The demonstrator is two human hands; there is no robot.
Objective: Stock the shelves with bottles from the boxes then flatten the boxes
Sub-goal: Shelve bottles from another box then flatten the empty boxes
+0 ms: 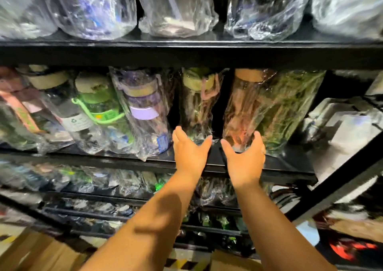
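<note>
With the left hand [189, 150] open wide under one wrapped bottle [196, 105] and the right hand [244, 156] cupping another bottle [244, 113], slippery wrap could make either tip off the shelf [290, 167].

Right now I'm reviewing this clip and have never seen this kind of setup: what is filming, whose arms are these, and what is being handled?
There is no robot. A camera worn on a person's head looks forward and down at two bare arms. They reach to a black shelf lined with plastic-wrapped bottles. The left hand is open beside the bottle with a pink strap. The right hand cups the base of the orange-tinted bottle; a firm grip cannot be confirmed. Cardboard boxes sit below.
</note>
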